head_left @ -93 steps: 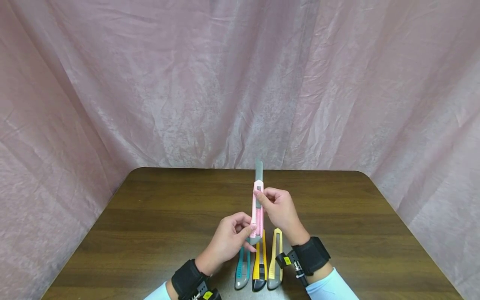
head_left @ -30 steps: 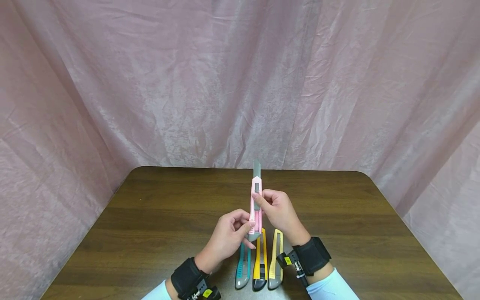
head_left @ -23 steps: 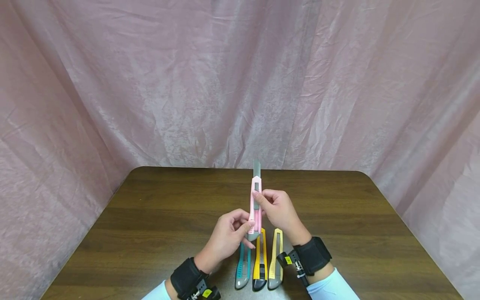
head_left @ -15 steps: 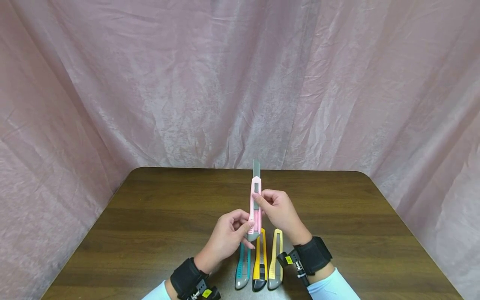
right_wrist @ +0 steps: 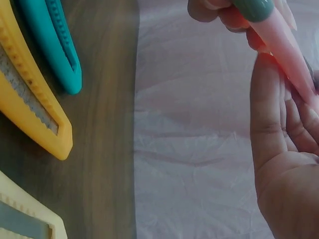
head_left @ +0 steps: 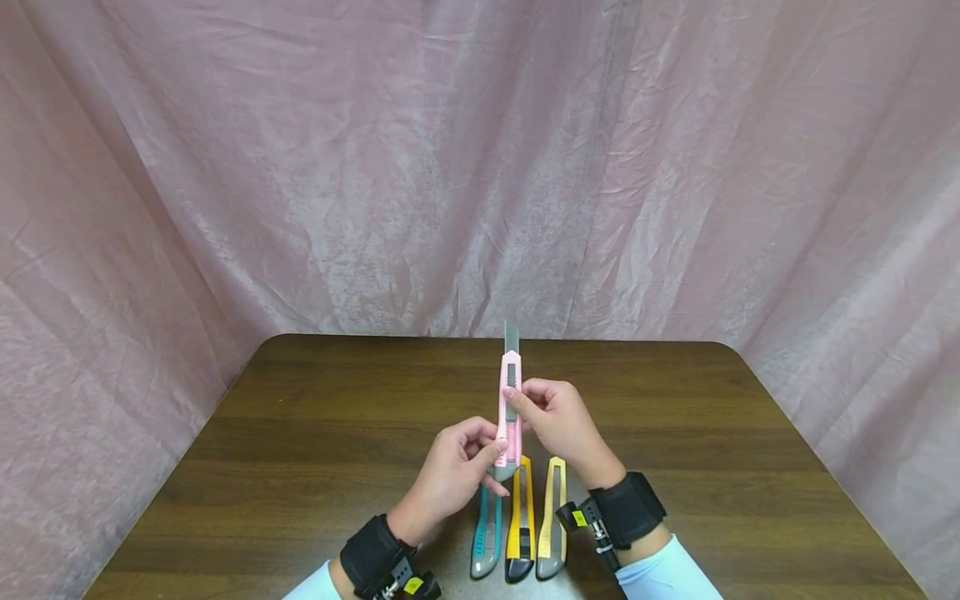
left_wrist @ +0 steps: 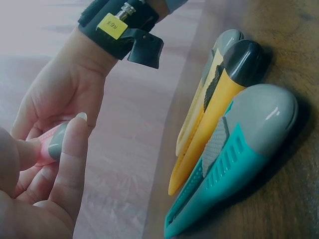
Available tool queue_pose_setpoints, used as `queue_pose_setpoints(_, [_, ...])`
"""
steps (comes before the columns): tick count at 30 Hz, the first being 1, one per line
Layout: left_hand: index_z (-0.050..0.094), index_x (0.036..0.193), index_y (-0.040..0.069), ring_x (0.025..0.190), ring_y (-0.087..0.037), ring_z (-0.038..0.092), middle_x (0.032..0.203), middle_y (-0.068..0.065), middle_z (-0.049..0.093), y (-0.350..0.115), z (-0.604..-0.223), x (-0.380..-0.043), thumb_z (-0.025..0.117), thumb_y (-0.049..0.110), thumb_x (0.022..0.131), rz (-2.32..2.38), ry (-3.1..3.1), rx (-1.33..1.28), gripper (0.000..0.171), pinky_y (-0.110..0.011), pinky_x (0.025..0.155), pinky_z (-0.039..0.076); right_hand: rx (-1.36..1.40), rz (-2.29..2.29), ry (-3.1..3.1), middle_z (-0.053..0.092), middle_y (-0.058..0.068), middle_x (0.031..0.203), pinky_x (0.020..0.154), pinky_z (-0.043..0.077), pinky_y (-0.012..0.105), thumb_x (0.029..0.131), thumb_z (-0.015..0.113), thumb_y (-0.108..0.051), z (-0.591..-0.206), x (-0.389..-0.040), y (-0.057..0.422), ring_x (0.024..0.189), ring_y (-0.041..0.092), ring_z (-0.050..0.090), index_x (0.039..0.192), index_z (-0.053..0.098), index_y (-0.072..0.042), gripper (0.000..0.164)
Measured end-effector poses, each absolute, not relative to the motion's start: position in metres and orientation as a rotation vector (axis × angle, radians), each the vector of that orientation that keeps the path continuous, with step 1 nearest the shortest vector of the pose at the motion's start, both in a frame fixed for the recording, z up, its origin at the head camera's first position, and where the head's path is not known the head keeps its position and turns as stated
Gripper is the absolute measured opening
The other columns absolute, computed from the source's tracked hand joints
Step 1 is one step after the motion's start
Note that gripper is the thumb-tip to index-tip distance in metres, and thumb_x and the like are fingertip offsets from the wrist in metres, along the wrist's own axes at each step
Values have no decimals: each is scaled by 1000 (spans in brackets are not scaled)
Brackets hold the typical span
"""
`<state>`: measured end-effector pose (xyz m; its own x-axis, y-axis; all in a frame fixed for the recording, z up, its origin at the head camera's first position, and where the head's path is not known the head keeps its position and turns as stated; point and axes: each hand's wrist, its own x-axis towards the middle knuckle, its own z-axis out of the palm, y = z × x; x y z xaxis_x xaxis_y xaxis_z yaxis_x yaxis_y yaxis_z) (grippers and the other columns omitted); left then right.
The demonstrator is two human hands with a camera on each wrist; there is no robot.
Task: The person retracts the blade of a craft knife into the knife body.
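Observation:
A pink utility knife (head_left: 509, 442) with a grey end cap is held up off the table, its blade (head_left: 512, 337) extended and pointing away from me. My left hand (head_left: 452, 468) pinches it near the grey end between thumb and fingers. Higher on the body, my right hand (head_left: 564, 423) grips it, with the thumb on the front near the grey slider strip. Below lie a teal utility knife (head_left: 486, 537), an orange one with a black end (head_left: 519, 533) and a pale yellow one (head_left: 551, 525), side by side. The left hand partly covers the teal knife's far end.
The dark wooden table (head_left: 337, 392) has rounded far corners. Behind it hangs a pink curtain (head_left: 450, 167), which also runs along both sides. Black wrist straps with small cameras sit on both wrists.
Both hands and the pink utility knife have shifted slightly left and up in the head view since the earliest frame. The grip looks the same, and the three knives on the table have not moved.

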<state>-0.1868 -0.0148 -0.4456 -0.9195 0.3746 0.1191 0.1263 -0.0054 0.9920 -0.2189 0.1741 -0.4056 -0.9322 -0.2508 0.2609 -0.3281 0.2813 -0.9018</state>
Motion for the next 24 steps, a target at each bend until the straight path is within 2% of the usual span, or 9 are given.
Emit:
queue_pose_setpoints(9, [67,111,-1,70,-19,69,91,-13,66,-14,-446,-186,64,12,102,2027,2069,519,15,-40,59,67,581,1756,-2506,72,8,78,61,65,32,101,67,-27,-407,-221,178,66,17,67,96,74,-6,23])
queue_pose_setpoints(14, [66,111,-1,71,-20,70,93,-14,67,-14,-446,-187,64,11,102,2033,2065,527,15,-40,59,67,638,1726,-2487,71,6,77,58,62,25,101,68,-23,-408,-222,178,63,13,64,96,74,-7,18])
queue_pose_setpoints(19, [67,111,0,71,-21,70,95,-17,68,-15,-446,-188,65,12,101,2032,2086,527,16,-40,59,67,655,1730,-2470,72,7,78,58,62,24,99,70,-23,-410,-223,177,62,8,63,97,74,-6,17])
queue_pose_setpoints(24, [67,111,0,73,-22,71,96,-17,68,-16,-445,-188,66,13,101,2028,2092,523,16,-40,59,67,576,1756,-2499,72,7,76,54,60,26,99,71,-27,-409,-222,176,63,18,67,95,75,-5,22])
